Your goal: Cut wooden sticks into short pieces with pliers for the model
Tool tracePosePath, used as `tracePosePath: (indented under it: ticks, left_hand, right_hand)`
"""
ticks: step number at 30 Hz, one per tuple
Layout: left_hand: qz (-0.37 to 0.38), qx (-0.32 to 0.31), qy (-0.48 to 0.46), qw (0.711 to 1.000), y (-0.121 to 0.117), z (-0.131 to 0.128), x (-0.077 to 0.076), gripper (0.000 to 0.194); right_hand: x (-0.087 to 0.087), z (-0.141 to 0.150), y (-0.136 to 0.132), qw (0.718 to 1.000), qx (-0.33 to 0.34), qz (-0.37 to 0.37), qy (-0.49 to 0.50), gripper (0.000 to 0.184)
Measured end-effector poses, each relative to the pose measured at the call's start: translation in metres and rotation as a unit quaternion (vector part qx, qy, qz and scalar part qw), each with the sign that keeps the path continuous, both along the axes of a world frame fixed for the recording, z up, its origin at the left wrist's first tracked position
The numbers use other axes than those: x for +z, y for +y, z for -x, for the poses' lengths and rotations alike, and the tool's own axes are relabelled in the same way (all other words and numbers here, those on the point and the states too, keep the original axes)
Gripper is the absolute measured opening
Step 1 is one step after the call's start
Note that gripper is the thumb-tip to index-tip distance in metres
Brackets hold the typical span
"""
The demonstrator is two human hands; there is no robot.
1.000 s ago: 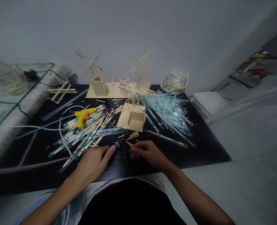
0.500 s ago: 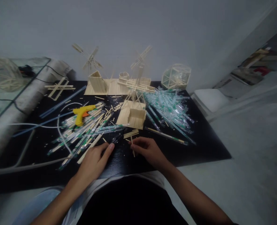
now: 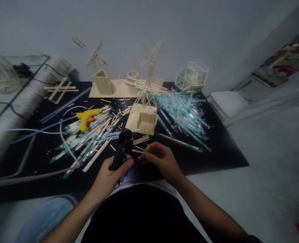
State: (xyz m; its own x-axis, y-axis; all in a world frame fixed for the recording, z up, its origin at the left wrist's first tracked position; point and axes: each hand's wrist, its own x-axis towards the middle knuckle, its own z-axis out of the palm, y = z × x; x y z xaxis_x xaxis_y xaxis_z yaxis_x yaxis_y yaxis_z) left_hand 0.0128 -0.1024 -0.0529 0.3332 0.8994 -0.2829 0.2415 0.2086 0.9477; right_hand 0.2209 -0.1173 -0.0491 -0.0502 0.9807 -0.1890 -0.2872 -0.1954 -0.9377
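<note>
My left hand (image 3: 114, 170) is closed around a black hand tool (image 3: 122, 148) with a curved head, which looks like a cutter and points up and away from me. My right hand (image 3: 162, 162) is pinched just to the right of it, with a thin wooden stick (image 3: 137, 151) at the fingertips, mostly hidden by the fingers. Beyond the fingers lies a small row of short cut sticks (image 3: 141, 139). A wooden windmill model (image 3: 147, 123) on a square base stands behind them.
A yellow glue gun (image 3: 87, 118) rests on bagged wooden sticks (image 3: 96, 135) at left, its white cord looping near my left arm. Clear wrappers (image 3: 182, 111) are heaped at right. More windmill models (image 3: 102, 82) stand by the wall. A blue bin (image 3: 45, 219) is below the table's edge.
My left hand has lifted the black tool from the table and turned it upright. The stick that stood upright in my right hand no longer shows that way.
</note>
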Motion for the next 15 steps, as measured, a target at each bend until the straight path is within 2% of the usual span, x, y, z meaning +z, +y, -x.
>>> tracePosePath:
  ticks: [3,7,15]
  left_hand:
    - [0.016,0.043,-0.029,0.999,-0.003,-0.007,0.002,0.044]
    - [-0.008,0.091,-0.011,0.996,-0.001,-0.010,0.007,0.041]
    - [-0.035,0.105,0.048,0.993,0.003,-0.015,0.013,0.035]
  right_hand:
    - [0.000,0.001,-0.004,1.000,0.007,0.013,-0.003,0.025]
    - [-0.002,0.000,-0.009,0.999,0.021,0.028,-0.010,0.028]
    - [-0.011,0.000,-0.014,0.997,0.043,0.034,-0.049,0.027]
